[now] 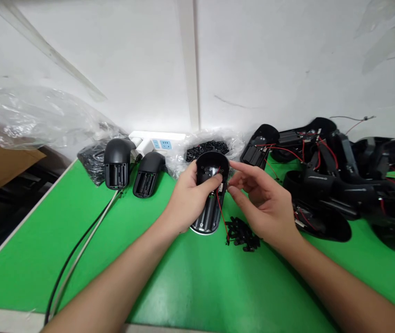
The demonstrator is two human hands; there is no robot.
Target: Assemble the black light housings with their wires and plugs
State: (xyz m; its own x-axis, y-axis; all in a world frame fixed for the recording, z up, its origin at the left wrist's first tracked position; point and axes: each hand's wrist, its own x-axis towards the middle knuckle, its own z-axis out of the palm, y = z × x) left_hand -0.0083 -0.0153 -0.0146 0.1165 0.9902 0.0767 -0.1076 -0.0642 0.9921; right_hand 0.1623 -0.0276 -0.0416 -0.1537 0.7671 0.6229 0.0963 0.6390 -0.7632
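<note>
While LH [188, 199] grips the blk shell [208, 169], RH [263, 203] hovers just beside it, fingers [249, 172] part open & curled, thumb and index a small gap apart near the shell's edge. Nothing visibly held in RH, tho a tiny part there can't be ruled out. LH fingers wrap the shell's domed end, thumb lying across its open inner face.

Shell sits centre, over the green bench [89, 277], open side up toward the head cam, slotted section at its lower end. That end is at or near the bench; can't tell if touching. Red wire [222, 213] runs down the shell's side, ending near a pile of small blk parts [242, 236].

Step looks like fitting small parts into the shell, w/ wire already in place. Next move prob calls for RH pinching one part & seating it at the inner face, LH keeping shell steady and wire out of the way.

Left of the hands: 2 more shells [117, 164] near a power strip [155, 142]. Behind: clear bag of blk parts [207, 149]. Right: heap of wired units [322, 185].
</note>
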